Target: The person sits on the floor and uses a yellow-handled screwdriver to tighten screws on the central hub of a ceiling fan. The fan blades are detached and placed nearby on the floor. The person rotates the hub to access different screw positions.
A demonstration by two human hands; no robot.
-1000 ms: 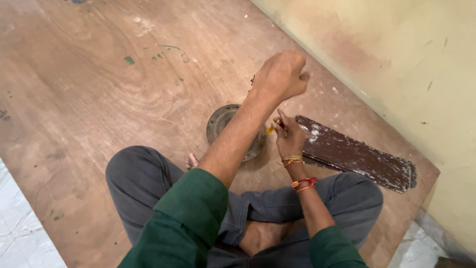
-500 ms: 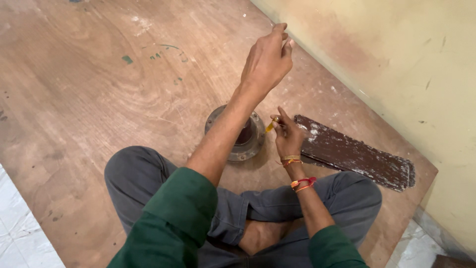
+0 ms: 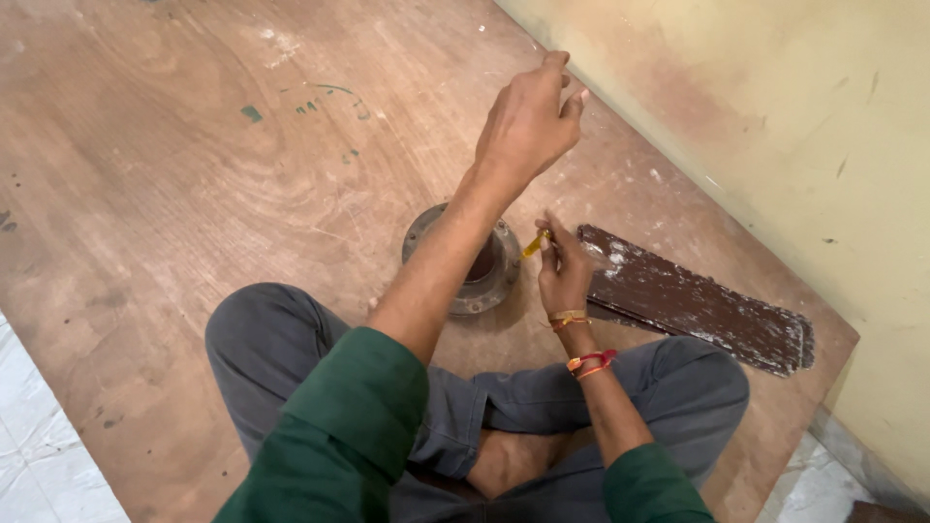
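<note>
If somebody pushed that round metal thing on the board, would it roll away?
Probably not. The round metal part lies flat on its wide rim on the wooden board, so it would likely slide, not roll. It looks thick and solid, so it is probably heavy for its size and stiff. Set on edge, it might roll.

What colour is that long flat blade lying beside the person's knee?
Dark brown with whitish scuffs; the blade shows best in the head view.
</note>
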